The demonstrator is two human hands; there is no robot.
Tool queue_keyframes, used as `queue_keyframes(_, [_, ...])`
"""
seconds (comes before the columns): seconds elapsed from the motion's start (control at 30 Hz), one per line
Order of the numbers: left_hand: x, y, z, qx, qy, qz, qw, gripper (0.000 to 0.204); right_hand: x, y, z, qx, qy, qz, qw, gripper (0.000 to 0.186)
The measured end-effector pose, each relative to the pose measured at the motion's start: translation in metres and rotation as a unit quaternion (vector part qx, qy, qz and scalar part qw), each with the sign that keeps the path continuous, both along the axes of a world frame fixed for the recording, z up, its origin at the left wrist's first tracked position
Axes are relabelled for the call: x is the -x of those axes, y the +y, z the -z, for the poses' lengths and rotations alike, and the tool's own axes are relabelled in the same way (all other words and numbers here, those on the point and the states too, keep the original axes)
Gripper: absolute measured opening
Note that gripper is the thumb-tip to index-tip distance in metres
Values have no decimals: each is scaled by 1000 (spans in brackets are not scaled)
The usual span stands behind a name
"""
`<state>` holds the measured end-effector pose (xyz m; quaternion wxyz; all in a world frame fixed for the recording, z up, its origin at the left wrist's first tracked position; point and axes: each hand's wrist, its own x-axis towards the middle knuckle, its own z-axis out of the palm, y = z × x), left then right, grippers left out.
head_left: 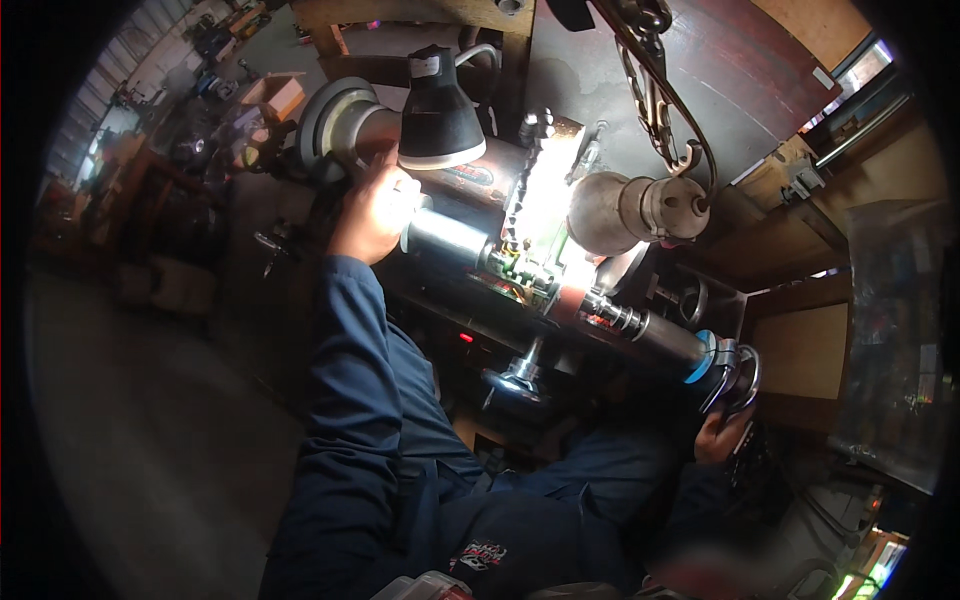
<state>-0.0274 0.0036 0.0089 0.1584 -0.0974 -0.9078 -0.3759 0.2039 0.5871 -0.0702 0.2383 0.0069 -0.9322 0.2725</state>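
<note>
A lathe-like metalworking machine lies across my front. My left hand (372, 212) rests at its left end, beside a shiny metal cylinder (447, 241) and just below the black lamp shade (438, 120). Its fingers curl over the far side, and what they grip is hidden. At the right end, my right hand (722, 436) is closed on the lower rim of a metal handwheel (742, 378). A blue ring (701, 356) sits between that wheel and a grey metal barrel (668, 338). Mid-machine, a brightly lit metal shaft (525, 270) spans the gap.
A second, pale lamp (620, 215) hangs over the machine's middle, near a dangling chain (650, 95). A smaller handwheel (517, 382) juts toward me from the front. A large round metal wheel (340, 125) stands at the far left end. Clear plastic sheeting (890, 340) hangs at right.
</note>
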Motion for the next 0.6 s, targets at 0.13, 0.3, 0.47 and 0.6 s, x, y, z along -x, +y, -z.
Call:
queue_keyframes(0.13, [0,1,1,9,64,5,998,13,31,-49,-63,-56,37,132,989,47])
queue_keyframes(0.3, [0,-6,10,8,83,14,996,22,57,-42,-93,-144,-39,147,978,36])
queue_keyframes(0.47, [-6,-4,5,26,66,-17,997,44,106,-25,-121,-81,-242,111,960,26])
queue_keyframes(0.6, [5,1,12,42,78,-8,996,53,154,50,-84,124,-407,-9,905,46])
